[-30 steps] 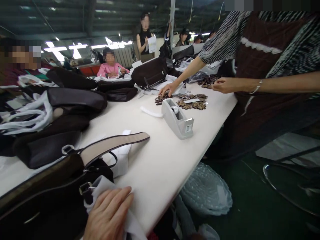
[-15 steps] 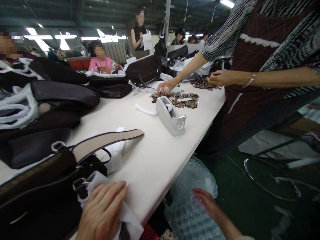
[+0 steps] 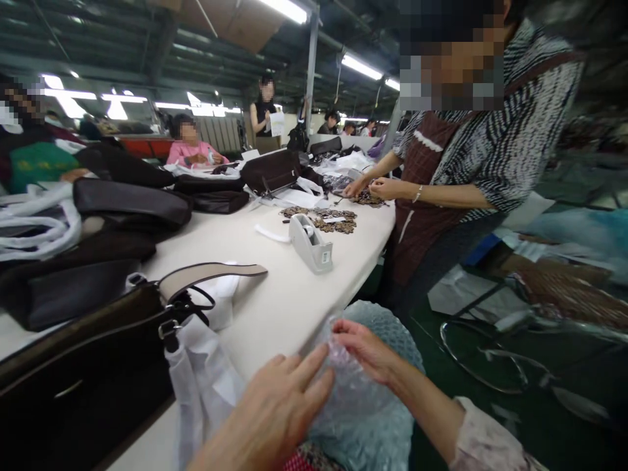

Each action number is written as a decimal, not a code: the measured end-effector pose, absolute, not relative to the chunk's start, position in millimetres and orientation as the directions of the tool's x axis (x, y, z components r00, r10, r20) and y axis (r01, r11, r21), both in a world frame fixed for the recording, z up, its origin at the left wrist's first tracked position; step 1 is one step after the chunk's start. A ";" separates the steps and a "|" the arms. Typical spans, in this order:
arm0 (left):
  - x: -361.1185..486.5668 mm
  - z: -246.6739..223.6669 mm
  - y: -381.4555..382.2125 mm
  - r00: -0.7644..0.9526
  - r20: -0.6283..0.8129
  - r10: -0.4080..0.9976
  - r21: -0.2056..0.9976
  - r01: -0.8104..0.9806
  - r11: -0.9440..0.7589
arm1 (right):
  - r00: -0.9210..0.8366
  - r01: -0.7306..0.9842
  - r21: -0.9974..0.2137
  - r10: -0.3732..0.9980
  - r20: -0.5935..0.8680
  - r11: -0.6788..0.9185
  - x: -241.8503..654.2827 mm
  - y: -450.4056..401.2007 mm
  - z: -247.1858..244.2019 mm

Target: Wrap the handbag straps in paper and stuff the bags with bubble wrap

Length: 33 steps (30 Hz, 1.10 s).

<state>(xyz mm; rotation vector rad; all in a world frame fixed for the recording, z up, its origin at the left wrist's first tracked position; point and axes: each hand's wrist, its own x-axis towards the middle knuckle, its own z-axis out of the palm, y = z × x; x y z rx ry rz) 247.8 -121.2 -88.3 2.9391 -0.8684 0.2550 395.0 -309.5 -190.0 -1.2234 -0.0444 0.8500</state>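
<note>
My right hand (image 3: 366,350) pinches the edge of a sheet of clear bubble wrap (image 3: 363,425), which hangs beside the table edge over my lap. Close to it, my left hand (image 3: 284,399) stretches its fingers toward the lifted edge, thumb and fingers apart. Any contact of its fingertips with the wrap is hard to make out. At the left lies a dark brown handbag (image 3: 103,386), its top unzipped and a beige-lined zip flap (image 3: 210,273) sticking out. White tissue (image 3: 201,360) is wrapped around its strap.
On the white table (image 3: 265,307) stand a grey tape dispenser (image 3: 311,245) and piles of brown-and-metal chain pieces (image 3: 336,221). More dark bags (image 3: 132,203) lie at the left. A co-worker in a brown apron (image 3: 417,176) handles chains across the table corner. Right, a metal-framed chair (image 3: 483,366).
My left hand has left the tissue on the handbag and moved right toward the wrap. My right hand has taken hold of the wrap and raised its edge. The co-worker's hands have drawn together.
</note>
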 end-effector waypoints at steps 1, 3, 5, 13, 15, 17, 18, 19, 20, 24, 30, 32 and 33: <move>252.1 -87.4 -134.1 0.811 0.139 -0.568 0.024 -0.576 -0.817 | 0.688 -0.538 -0.840 0.611 -0.391 0.069 389.2 -303.5 -184.5; 258.7 -91.7 -153.1 0.799 0.095 -0.593 0.013 -0.597 -0.802 | 0.668 -0.523 -0.852 0.640 -0.379 0.041 377.7 -292.4 -178.7; 261.1 -100.5 -161.6 0.830 0.051 -0.556 -0.005 -0.556 -0.831 | 0.652 -0.508 -0.861 0.660 -0.373 0.015 366.1 -285.7 -177.0; 262.2 -92.3 -117.3 0.968 -0.069 -0.243 0.199 -0.225 -0.954 | 0.426 -0.124 -0.969 0.870 -0.248 -0.215 351.6 -350.4 -143.2; 265.9 -87.3 -106.0 0.983 -0.046 -0.179 0.235 -0.163 -0.958 | 0.354 0.001 -0.918 0.859 -0.370 -0.396 362.3 -378.1 -140.1; 268.8 -88.8 -99.2 0.987 -0.021 -0.157 0.264 -0.146 -0.953 | 0.387 0.066 -0.842 0.792 -0.473 -0.535 375.7 -403.6 -143.0; 269.7 -91.2 -97.0 0.990 -0.009 -0.144 0.274 -0.136 -0.952 | 0.428 0.088 -0.813 0.758 -0.492 -0.576 382.6 -415.5 -145.0; 270.2 -94.0 -95.3 0.991 0.006 -0.131 0.282 -0.127 -0.951 | 0.475 0.096 -0.797 0.731 -0.489 -0.596 389.5 -426.7 -146.2; 270.4 -96.5 -93.9 0.993 0.021 -0.119 0.290 -0.120 -0.949 | 0.519 0.100 -0.790 0.709 -0.478 -0.605 396.0 -436.9 -145.8; 270.8 -94.1 -91.0 0.997 0.041 -0.072 0.277 -0.081 -0.957 | 0.631 0.130 -0.780 0.658 -0.411 -0.612 414.3 -459.5 -120.1; 279.1 -65.3 -78.0 1.000 -0.012 -0.027 0.133 -0.025 -0.991 | 0.586 0.218 -0.798 0.729 -0.354 -0.562 433.1 -432.3 -32.8; 282.7 -62.1 -62.2 0.997 0.007 0.070 0.084 0.070 -0.994 | 0.558 0.231 -0.801 0.750 -0.356 -0.552 447.6 -422.3 -8.8; 284.0 -62.6 -52.7 0.992 0.020 0.124 0.074 0.122 -0.990 | 0.547 0.232 -0.805 0.758 -0.355 -0.546 455.5 -419.0 -0.3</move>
